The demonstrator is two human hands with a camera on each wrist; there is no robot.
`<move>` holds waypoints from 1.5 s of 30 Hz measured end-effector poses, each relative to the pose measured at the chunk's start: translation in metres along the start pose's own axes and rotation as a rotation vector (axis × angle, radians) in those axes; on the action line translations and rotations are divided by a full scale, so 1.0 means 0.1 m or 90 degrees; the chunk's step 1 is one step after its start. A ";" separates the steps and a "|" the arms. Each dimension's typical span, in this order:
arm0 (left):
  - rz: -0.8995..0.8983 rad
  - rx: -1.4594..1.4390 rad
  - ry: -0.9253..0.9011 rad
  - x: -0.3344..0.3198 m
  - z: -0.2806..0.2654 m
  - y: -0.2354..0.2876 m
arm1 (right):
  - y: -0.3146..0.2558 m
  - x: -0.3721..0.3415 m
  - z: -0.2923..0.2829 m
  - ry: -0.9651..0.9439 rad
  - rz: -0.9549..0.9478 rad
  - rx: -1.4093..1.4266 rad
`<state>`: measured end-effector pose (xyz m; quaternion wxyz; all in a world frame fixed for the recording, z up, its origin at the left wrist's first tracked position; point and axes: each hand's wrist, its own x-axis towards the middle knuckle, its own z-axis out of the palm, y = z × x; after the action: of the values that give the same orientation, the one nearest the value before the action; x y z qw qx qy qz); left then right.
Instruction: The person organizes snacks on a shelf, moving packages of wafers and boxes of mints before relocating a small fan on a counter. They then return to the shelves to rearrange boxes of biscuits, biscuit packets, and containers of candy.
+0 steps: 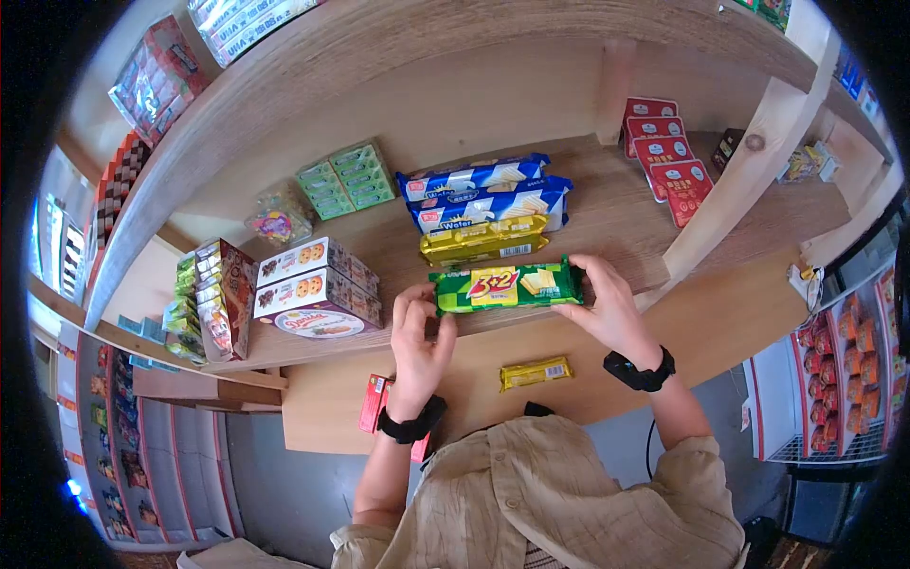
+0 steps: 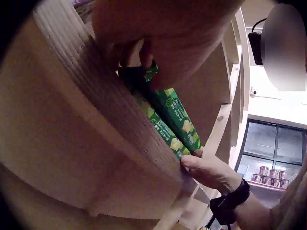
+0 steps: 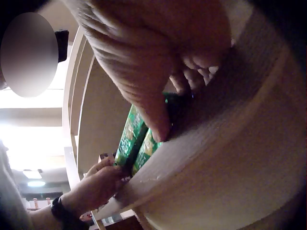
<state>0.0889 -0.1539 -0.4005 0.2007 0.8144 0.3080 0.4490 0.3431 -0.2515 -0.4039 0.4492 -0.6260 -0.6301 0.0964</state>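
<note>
A green "3+2" biscuit pack [image 1: 510,287] lies lengthwise at the front edge of the wooden shelf. My left hand [image 1: 418,339] holds its left end, and my right hand [image 1: 611,308] grips the right end with the thumb on the near side. Both wrist views show two green printed lengths [image 2: 184,122] side by side, a dark gap between them. Just behind the green pack is a yellow biscuit pack [image 1: 483,240], then blue wafer packs [image 1: 488,206]. In the right wrist view, the right thumb [image 3: 157,125] overlaps the green wrapper; the other fingertips are partly hidden.
White cookie boxes [image 1: 318,289] stand left of the left hand. Red packets [image 1: 678,180] sit behind a slanting wooden post [image 1: 735,180] at the right. On the lower counter [image 1: 626,356] lie a yellow pack [image 1: 536,374] and red boxes [image 1: 374,403]. Another shelf [image 1: 398,62] runs above.
</note>
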 end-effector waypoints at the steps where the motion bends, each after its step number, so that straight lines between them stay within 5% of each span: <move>1: -0.007 0.020 0.004 -0.01 0.01 0.03 | 0.00 0.00 -0.04 -0.019 -0.012 -0.003; 5: 0.010 0.025 0.015 0.05 -0.03 0.09 | -0.14 0.10 -0.39 -0.134 -0.012 0.059; 9: 0.076 0.057 -0.053 0.21 -0.05 0.13 | -0.10 0.35 -0.60 -0.107 0.054 0.246; 10: 0.073 0.056 -0.052 0.24 -0.04 0.11 | -0.12 0.48 -0.54 -0.034 -0.002 0.155; 12: 0.104 0.095 -0.157 0.33 -0.03 0.04 | -0.24 0.71 -0.45 -0.067 -0.024 0.059; 18: 0.116 0.092 -0.225 0.47 -0.04 0.00 | -0.21 1.03 0.02 -0.113 -0.238 -0.154; 25: 0.128 0.114 -0.244 0.47 -0.03 0.00 | -0.27 1.12 0.02 -0.248 -0.241 -0.242; 36: 0.116 0.165 -0.214 0.64 0.10 -0.08 | -0.08 0.72 -0.56 0.036 -0.109 0.036; 39: 0.088 0.187 -0.191 0.68 0.16 -0.13 | -0.21 0.54 -0.56 0.110 0.194 0.575; 45: 0.092 0.175 -0.188 0.70 0.13 -0.11 | 0.13 0.17 -0.45 0.032 0.318 0.832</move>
<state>0.1253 -0.0986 -0.3710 0.0981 0.9110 0.2746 0.2915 0.3862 -0.2536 -0.3791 0.7123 -0.3558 -0.2698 0.5416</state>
